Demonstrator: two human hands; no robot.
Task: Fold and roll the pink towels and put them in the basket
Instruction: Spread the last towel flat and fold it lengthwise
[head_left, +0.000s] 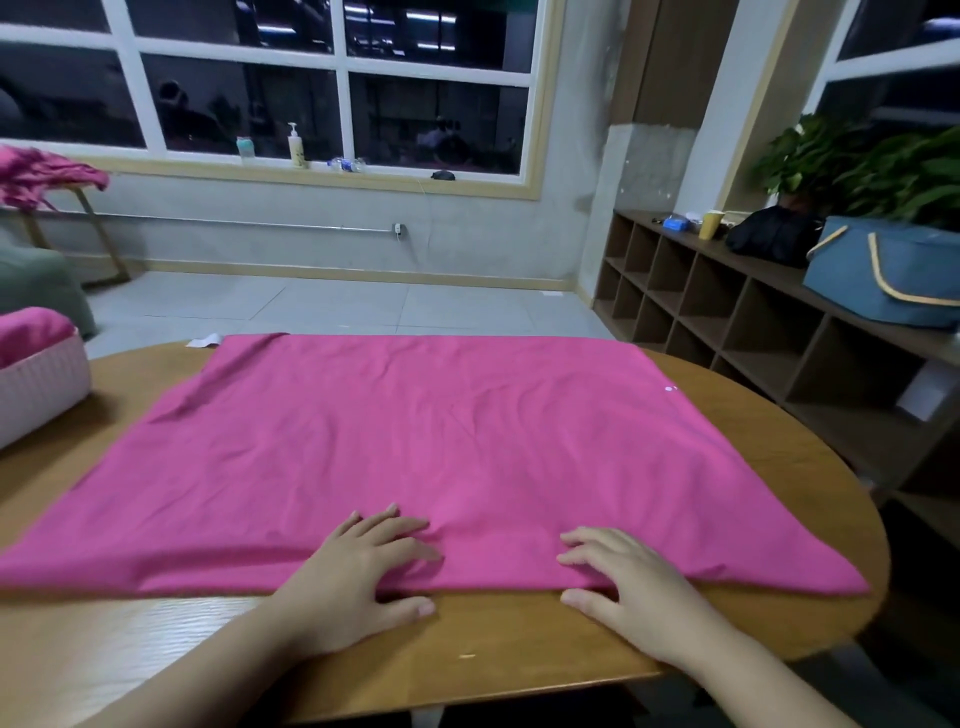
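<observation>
A large pink towel (415, 447) lies spread flat across the round wooden table (156, 639). Both hands lie at its near edge. My left hand (358, 571) rests on the towel with straight fingers, thumb on the bare wood below the hem. My right hand (628, 582) lies the same way a little to the right, fingers flat on the cloth and thumb on the table. A pale pink woven basket (36, 395) stands at the table's left edge with a rolled pink towel (31, 332) inside it.
More pink cloth (41, 176) is heaped on a stand at the far left. A cubby shelf (753, 322) runs along the right wall, carrying a blue bag (883, 275), a black bag and plants. A tiled floor lies beyond the table.
</observation>
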